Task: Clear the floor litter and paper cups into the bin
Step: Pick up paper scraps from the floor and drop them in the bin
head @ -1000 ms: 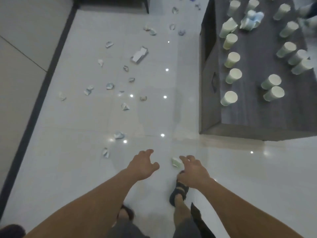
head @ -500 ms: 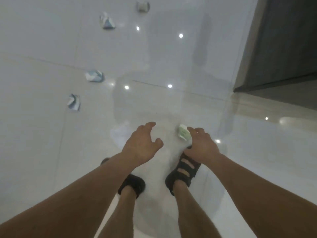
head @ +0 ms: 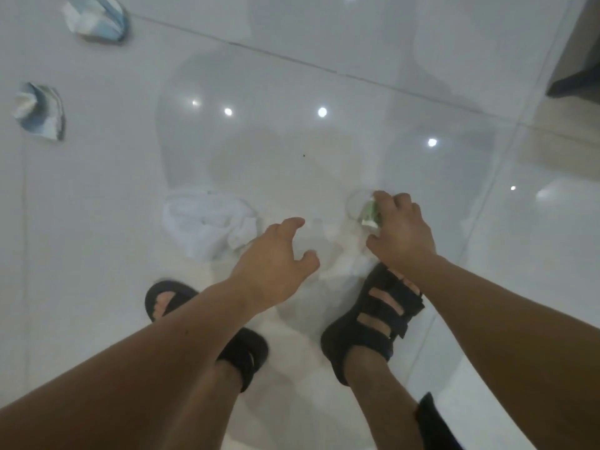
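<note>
A small crumpled green-and-white paper scrap lies on the glossy white floor, just ahead of my right sandal. My right hand is down on it, fingers curled over its top and thumb beneath, pinching it. My left hand hovers beside it to the left, fingers spread and holding nothing. Two crumpled blue-and-white paper pieces lie on the floor at the far left, one at the top and one lower. No bin is in view.
My two feet in dark sandals stand on the tiles below my hands. A dark cabinet corner shows at the upper right. A soft white patch on the floor left of my left hand looks like a reflection.
The view has dropped much closer to the floor. My right hand has gone from reaching beside the green scrap to closing its fingers over it. My left hand stays open alongside.
</note>
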`<state>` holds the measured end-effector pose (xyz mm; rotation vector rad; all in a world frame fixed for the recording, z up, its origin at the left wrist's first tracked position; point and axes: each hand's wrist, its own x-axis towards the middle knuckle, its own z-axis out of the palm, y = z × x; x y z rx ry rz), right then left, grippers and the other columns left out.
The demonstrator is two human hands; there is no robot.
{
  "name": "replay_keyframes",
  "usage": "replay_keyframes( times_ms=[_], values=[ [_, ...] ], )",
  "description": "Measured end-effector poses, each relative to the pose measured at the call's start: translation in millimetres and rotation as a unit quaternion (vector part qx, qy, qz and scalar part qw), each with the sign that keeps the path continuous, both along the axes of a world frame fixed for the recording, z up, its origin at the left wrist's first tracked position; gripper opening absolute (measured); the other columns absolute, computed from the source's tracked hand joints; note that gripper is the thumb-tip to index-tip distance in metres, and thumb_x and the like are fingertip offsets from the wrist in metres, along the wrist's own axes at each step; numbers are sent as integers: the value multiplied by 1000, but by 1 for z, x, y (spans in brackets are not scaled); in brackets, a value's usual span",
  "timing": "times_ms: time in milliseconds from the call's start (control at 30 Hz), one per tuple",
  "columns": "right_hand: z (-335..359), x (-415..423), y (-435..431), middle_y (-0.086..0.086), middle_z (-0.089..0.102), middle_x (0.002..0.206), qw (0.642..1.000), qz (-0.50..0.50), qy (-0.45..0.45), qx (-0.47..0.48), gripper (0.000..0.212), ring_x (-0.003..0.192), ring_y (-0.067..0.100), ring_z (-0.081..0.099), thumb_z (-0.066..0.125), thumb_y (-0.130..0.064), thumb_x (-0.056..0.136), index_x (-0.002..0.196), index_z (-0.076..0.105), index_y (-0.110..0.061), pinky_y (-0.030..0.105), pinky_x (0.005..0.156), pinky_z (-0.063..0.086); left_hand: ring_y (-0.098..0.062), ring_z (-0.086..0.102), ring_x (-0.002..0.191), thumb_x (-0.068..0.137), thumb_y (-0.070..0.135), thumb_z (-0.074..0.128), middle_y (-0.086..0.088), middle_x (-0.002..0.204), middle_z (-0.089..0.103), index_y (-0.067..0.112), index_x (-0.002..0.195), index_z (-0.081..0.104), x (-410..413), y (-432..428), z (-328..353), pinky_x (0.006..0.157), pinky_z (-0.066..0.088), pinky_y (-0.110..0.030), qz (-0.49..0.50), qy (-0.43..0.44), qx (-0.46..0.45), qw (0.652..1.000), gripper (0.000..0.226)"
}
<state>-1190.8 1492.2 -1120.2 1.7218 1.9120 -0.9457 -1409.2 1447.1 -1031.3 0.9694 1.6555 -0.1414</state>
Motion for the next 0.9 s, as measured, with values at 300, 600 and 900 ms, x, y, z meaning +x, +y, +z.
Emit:
replay_keyframes(
  times_ms=[300, 600, 900],
  values=[
    [91, -113, -23, 5, 44, 135, 966, 87, 243, 28, 90, 117, 19, 47, 76, -37, 78, 150, 26, -17, 26, 89, 44, -18, 64, 98, 90, 33, 60, 0, 111, 65, 23, 122, 52, -38, 6, 49, 84, 55, -39, 262, -130, -54, 955, 35],
    [65, -194, -28, 0, 7, 160, 951, 236, 202, 3, 110, 144, 24, 12, 70, -66, 72, 153, 1, -37, 44, 110, 32, -26, 64, 91, 92, 19, 55, -3, 106, 61, 19, 119, 50, -142, -49, 48, 78, 57, -40, 357, 37, -26, 933, 28],
    [-9, -276, -81, -2, -31, 155, 981, 192, 35, -10, 111, 146, 35, -18, 55, -81, 72, 144, -23, -47, 64, 99, 37, -25, 64, 93, 89, 18, 57, 0, 111, 59, 29, 132, 41, -196, -110, 5, 83, 56, -44, 429, 75, 11, 900, 48]
  ],
)
